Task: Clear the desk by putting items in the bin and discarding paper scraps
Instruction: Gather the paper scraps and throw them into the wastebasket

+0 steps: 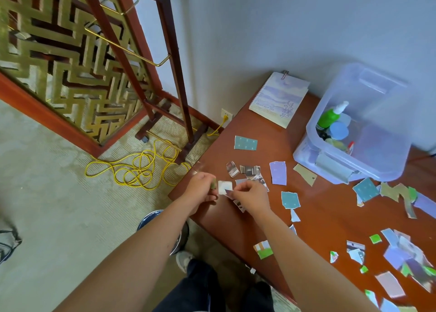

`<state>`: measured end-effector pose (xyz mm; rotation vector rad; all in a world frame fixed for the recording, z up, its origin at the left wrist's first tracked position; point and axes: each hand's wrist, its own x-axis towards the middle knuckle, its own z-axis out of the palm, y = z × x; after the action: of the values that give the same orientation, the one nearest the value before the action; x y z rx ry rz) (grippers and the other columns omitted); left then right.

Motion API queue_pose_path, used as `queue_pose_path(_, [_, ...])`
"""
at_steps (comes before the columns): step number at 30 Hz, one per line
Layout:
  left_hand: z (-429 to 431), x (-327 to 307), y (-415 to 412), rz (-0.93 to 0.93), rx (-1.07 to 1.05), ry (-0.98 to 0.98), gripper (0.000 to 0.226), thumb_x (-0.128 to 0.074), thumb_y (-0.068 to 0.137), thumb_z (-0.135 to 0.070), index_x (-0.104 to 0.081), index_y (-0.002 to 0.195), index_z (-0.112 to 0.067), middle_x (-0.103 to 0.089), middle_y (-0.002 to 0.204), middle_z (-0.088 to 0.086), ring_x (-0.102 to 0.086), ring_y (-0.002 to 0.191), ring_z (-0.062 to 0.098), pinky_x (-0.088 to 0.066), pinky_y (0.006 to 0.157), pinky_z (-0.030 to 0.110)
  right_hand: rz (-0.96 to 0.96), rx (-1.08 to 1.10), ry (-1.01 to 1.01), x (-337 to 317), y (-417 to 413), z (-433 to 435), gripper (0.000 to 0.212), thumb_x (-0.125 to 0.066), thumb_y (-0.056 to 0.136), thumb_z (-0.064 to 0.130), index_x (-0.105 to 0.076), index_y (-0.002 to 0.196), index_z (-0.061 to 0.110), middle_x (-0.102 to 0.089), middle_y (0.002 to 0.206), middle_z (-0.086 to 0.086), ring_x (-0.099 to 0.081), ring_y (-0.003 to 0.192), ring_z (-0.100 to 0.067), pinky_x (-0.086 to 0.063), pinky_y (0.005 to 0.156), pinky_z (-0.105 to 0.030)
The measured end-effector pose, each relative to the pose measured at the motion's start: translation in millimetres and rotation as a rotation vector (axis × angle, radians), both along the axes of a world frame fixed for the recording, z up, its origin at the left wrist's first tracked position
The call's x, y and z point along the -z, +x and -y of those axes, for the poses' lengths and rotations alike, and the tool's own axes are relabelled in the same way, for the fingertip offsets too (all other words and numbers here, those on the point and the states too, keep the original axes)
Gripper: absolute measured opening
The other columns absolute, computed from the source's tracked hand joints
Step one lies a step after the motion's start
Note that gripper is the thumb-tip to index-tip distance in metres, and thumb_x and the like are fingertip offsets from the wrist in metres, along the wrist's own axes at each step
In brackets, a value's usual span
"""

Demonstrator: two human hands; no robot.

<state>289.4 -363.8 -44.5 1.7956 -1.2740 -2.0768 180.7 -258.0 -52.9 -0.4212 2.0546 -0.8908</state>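
Torn paper scraps (pixel 278 172) in teal, lilac, green and grey lie scattered over the brown desk (pixel 318 215). At the desk's near left corner my left hand (pixel 200 189) pinches a few small scraps (pixel 224 187). My right hand (pixel 252 197) is beside it, fingers closed on another scrap at the desk surface. A clear plastic bin (pixel 354 151) stands at the far right of the desk with a green bottle (pixel 329 116) and other small items inside. A spiral notebook (pixel 279 98) lies against the wall.
A round waste bin (pixel 153 216) sits on the carpet under my left forearm, mostly hidden. A yellow cable (pixel 139 168) is coiled on the floor by a wooden stand (pixel 174 80) and a lattice screen (pixel 59 64).
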Motion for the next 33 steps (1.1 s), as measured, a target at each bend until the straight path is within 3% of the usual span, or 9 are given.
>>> queue_pose_path(3, [-0.1, 0.6, -4.6, -0.014, -0.036, 0.040, 0.013, -0.041, 0.089, -0.011, -0.050, 0.080, -0.013, -0.046, 0.065, 0.003, -0.043, 0.051, 0.014, -0.040, 0.043, 0.022, 0.229, 0.218, -0.082, -10.6, -5.0, -9.7, 0.008, -0.073, 0.080, 0.007, -0.067, 0.084, 0.009, -0.067, 0.081, -0.003, -0.064, 0.077, -0.014, -0.053, 0.064, -0.024])
queue_pose_path(7, [0.5, 16.5, -5.4, 0.120, 0.315, -0.209, 0.008, -0.061, 0.086, -0.024, -0.055, 0.088, -0.018, -0.052, 0.078, -0.001, -0.049, 0.068, 0.015, -0.042, 0.064, 0.030, 0.474, 0.455, -0.118, -16.2, -10.5, -20.0, 0.027, -0.048, 0.088, -0.002, -0.070, 0.096, 0.012, -0.061, 0.107, -0.008, -0.061, 0.102, -0.024, -0.058, 0.076, -0.032])
queue_pose_path(10, [-0.6, 25.6, -6.9, 0.218, 0.581, -0.459, 0.028, -0.068, 0.082, -0.024, -0.055, 0.107, -0.025, -0.061, 0.105, -0.005, -0.058, 0.091, 0.016, -0.047, 0.081, 0.033, 0.604, 0.577, -0.099, -21.5, -12.2, -23.6, 0.024, -0.042, 0.088, 0.002, -0.066, 0.093, 0.007, -0.065, 0.099, -0.010, -0.061, 0.092, -0.021, -0.053, 0.068, -0.030])
queue_pose_path(12, [-0.4, 27.2, -8.9, 0.269, 0.698, -0.564, 0.045, -0.070, 0.081, -0.029, -0.049, 0.122, -0.029, -0.059, 0.121, -0.006, -0.058, 0.105, 0.018, -0.049, 0.088, 0.035, 0.620, 0.561, -0.055, -23.9, -12.9, -25.7, 0.015, -0.047, 0.091, 0.017, -0.061, 0.085, 0.011, -0.065, 0.075, -0.003, -0.055, 0.070, -0.014, -0.043, 0.058, -0.024])
queue_pose_path(14, [-0.4, 27.7, -10.5, 0.322, 0.782, -0.629, 0.055, -0.071, 0.081, -0.033, -0.044, 0.129, -0.031, -0.056, 0.126, -0.004, -0.058, 0.110, 0.022, -0.050, 0.089, 0.038, 0.504, 0.450, 0.009, -19.4, -13.7, -27.0, 0.020, -0.055, 0.091, 0.031, -0.057, 0.080, 0.015, -0.056, 0.060, 0.003, -0.044, 0.057, -0.010, -0.033, 0.053, -0.022])
queue_pose_path(19, [-4.4, 26.4, -11.5, 0.391, 0.875, -0.724, 0.040, -0.073, 0.080, -0.033, -0.046, 0.109, -0.032, -0.054, 0.116, -0.003, -0.059, 0.096, 0.023, -0.051, 0.081, 0.038, -0.083, 0.035, 0.152, 5.7, -4.7, -32.0, 0.019, -0.072, 0.080, 0.029, -0.057, 0.092, 0.028, -0.062, 0.099, 0.002, -0.061, 0.088, -0.015, -0.052, 0.071, -0.027])
queue_pose_path(25, [-8.5, 24.0, -13.5, 0.435, 0.848, -0.756, 0.032, -0.073, 0.081, -0.031, -0.047, 0.099, -0.026, -0.050, 0.113, -0.001, -0.058, 0.093, 0.026, -0.044, 0.075, 0.034, -0.302, -0.168, 0.285, 6.3, 0.4, -28.9, 0.050, -0.074, 0.079, 0.043, -0.050, 0.122, 0.034, -0.044, 0.132, 0.004, -0.059, 0.105, -0.016, -0.050, 0.072, -0.024])
queue_pose_path(28, [-10.8, 23.2, -11.9, 0.427, 0.800, -0.746, 0.029, -0.072, 0.082, -0.030, -0.046, 0.093, -0.024, -0.048, 0.108, -0.003, -0.056, 0.089, 0.025, -0.040, 0.070, 0.033, -0.370, -0.204, 0.323, 6.0, 2.3, -28.2, 0.053, -0.073, 0.079, 0.044, -0.048, 0.124, 0.033, -0.041, 0.131, 0.003, -0.060, 0.104, -0.017, -0.054, 0.075, -0.026])
queue_pose_path(33, [-7.6, 25.3, -5.5, 0.322, 0.725, -0.657, 0.018, -0.059, 0.091, -0.039, -0.048, 0.087, -0.025, -0.047, 0.103, -0.004, -0.055, 0.086, 0.023, -0.043, 0.073, 0.035, -0.471, -0.238, 0.344, 3.2, 5.7, -25.9, 0.045, -0.074, 0.080, 0.039, -0.050, 0.117, 0.030, -0.043, 0.120, 0.004, -0.059, 0.095, -0.014, -0.051, 0.067, -0.021])
